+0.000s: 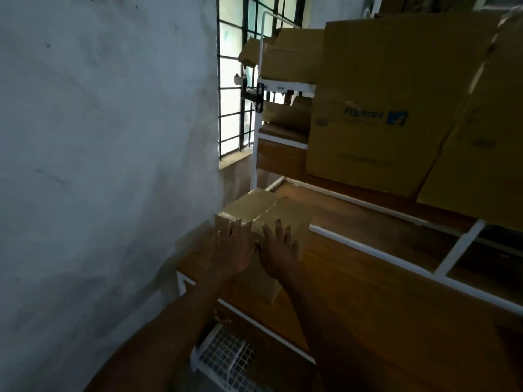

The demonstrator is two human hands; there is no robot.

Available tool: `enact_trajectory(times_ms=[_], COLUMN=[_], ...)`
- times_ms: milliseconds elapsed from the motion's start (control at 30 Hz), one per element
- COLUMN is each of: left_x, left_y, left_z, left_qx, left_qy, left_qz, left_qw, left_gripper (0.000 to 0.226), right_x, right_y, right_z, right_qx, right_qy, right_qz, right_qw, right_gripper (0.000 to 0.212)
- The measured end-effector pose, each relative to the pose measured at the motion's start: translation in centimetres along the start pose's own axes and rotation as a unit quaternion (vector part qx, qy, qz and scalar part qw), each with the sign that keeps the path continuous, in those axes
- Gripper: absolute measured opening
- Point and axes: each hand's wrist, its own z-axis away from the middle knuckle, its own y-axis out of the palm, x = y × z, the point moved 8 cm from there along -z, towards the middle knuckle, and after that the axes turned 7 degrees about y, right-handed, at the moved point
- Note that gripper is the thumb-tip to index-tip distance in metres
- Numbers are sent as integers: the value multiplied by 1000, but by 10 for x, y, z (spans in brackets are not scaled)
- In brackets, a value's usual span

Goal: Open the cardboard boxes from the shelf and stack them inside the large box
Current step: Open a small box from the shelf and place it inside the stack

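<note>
A small taped cardboard box (271, 210) stands at the left end of a wooden shelf board (353, 267), close to the wall. My left hand (235, 250) lies flat on its near face with fingers spread toward the top edge. Beside it, my right hand (278, 250) rests flat on the same face, fingers apart. Neither hand wraps around the box. A large cardboard box (390, 103) with a blue printed logo stands on the shelf at the right, and another large box (481, 154) leans in front of it.
A grey-white wall (99, 165) fills the left. The shelf has a white metal frame (256, 131) holding more cardboard boxes (285, 55) on its upper levels. A barred window (235, 80) is behind it. A white wire grid (226, 355) sits below the shelf.
</note>
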Motion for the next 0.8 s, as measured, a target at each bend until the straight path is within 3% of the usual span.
enact_trajectory(times_ms=[133,267,533,800], left_x=[18,29,41,77], left_y=[5,34,14,3], left_z=[-31,-36,-15,15], left_qx=[-7,-16,-137,-158], left_qy=[4,23,64,53], left_qz=[-16,-22,-22,102], left_qw=[1000,999,988,981], left_gripper=[71,58,56,37], right_x=[-2,0,11,48], right_y=[20,29,36,45], right_z=[-29,-30,-5,43], right_qx=[19,3,-33,-108], right_qy=[4,13,26,82], right_qz=[9,27,40,-45], right_qw=[1000,1000,998,990], right_gripper=[61,58,56,65])
